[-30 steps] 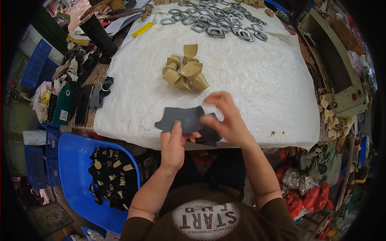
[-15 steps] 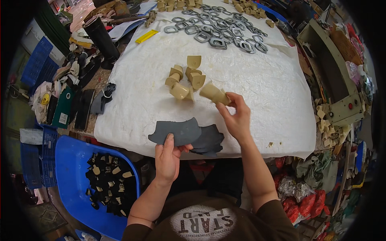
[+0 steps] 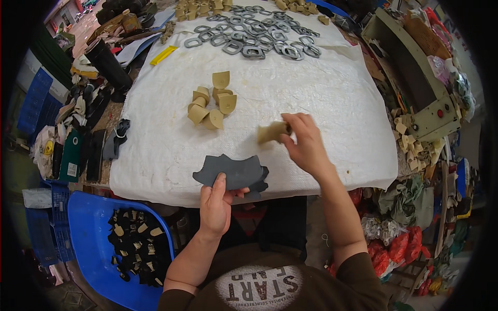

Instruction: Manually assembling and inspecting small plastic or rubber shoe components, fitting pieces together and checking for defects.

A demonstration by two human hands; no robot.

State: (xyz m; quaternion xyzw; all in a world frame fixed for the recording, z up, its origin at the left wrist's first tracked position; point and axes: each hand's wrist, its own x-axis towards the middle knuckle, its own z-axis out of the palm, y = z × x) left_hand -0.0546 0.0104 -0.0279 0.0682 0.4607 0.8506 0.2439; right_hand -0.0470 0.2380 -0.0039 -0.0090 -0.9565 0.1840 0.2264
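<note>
My left hand [image 3: 215,210] pinches dark grey cut sheet pieces [image 3: 233,171] with curved, notched edges at the table's front edge. Its thumb lies on the top piece, and more pieces show under it at the right. A beige heel-shaped block [image 3: 270,133], blurred by motion, is in the fingers of my right hand [image 3: 309,145], right of and behind the grey pieces. Several similar beige blocks [image 3: 227,103] stand close together on the white sheet [image 3: 311,88], farther off to the left.
Many grey ring-shaped pieces [image 3: 252,52] and piles of beige blocks [image 3: 199,8] lie at the far end. A yellow packet [image 3: 163,55] is at far left. On the floor at left is a blue tub [image 3: 88,243] of black pieces. A metal box [image 3: 438,120] stands at right.
My right hand has carried its beige block rightward, away from the group. The grey pieces in my left hand are less fanned out. The whole view has shifted somewhat.
</note>
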